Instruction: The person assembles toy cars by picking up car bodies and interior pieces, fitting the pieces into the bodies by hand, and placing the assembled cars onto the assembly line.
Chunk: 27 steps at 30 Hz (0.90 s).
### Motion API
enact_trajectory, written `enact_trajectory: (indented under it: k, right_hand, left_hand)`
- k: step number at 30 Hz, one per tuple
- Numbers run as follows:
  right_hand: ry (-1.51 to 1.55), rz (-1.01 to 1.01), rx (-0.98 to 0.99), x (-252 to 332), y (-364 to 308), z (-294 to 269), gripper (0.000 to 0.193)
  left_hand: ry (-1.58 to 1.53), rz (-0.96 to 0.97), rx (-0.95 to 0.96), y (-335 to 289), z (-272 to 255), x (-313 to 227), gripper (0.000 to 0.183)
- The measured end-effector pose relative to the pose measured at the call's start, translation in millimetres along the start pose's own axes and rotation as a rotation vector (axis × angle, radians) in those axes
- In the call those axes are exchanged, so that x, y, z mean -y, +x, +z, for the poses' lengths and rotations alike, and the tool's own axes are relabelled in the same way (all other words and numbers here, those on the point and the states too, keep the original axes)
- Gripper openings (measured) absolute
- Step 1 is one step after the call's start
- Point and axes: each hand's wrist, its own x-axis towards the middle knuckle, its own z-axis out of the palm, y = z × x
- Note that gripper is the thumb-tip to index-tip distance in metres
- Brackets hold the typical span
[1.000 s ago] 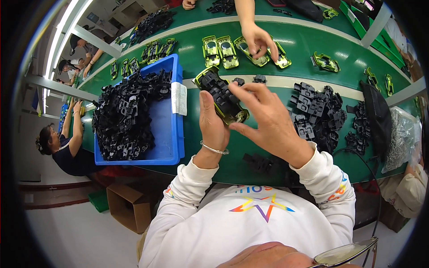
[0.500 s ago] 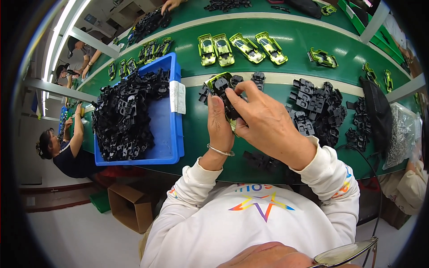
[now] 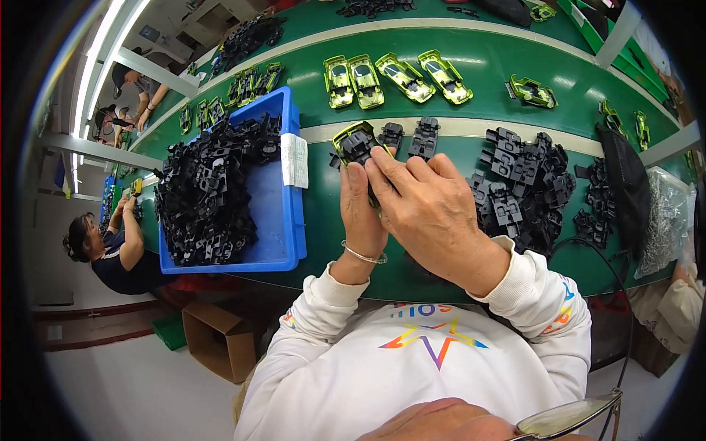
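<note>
Between my hands, above the near part of the green table, is a lime-green toy car body (image 3: 343, 135) with a black plastic insert (image 3: 358, 144) inside it. My left hand (image 3: 362, 213) is closed around its near side, thumb up along the edge. From the right, my right hand (image 3: 434, 209) presses its fingertips onto the insert; its fingers are bent and close together. They hide much of the near half of the car body. Just beyond the fingers, two black plastic inserts (image 3: 424, 137) lie on the table.
On the left a blue bin (image 3: 293, 220) holds a heap of black parts (image 3: 206, 191). More black parts (image 3: 522, 176) are piled on the right, near a black pouch (image 3: 621, 184) and a clear bag of screws (image 3: 658, 228). Several lime-green car bodies (image 3: 401, 77) stand beyond. Co-workers sit at far left.
My right hand has shifted slightly down and left, its fingers flatter on the insert. The car body has tilted a little, showing more of its far end.
</note>
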Motion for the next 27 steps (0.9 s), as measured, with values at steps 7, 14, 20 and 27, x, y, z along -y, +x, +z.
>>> enact_trajectory:
  k: [7, 14, 20, 27]
  right_hand:
    - [0.089, 0.024, -0.036, -4, -2, 3, 0.040]
    - [0.250, 0.106, -0.040, -1, 4, -8, 0.043]
    - [0.109, 0.063, -0.001, 3, 3, -3, 0.043]
    - [0.093, 0.055, 0.031, 4, 3, 4, 0.046]
  left_hand:
    - [0.139, 0.109, 0.004, 4, 5, -7, 0.054]
    - [0.272, 0.186, -0.032, 1, 7, -9, 0.072]
    - [0.259, 0.132, 0.011, 3, -4, -6, 0.075]
    - [0.262, 0.133, 0.012, 3, -2, -13, 0.053]
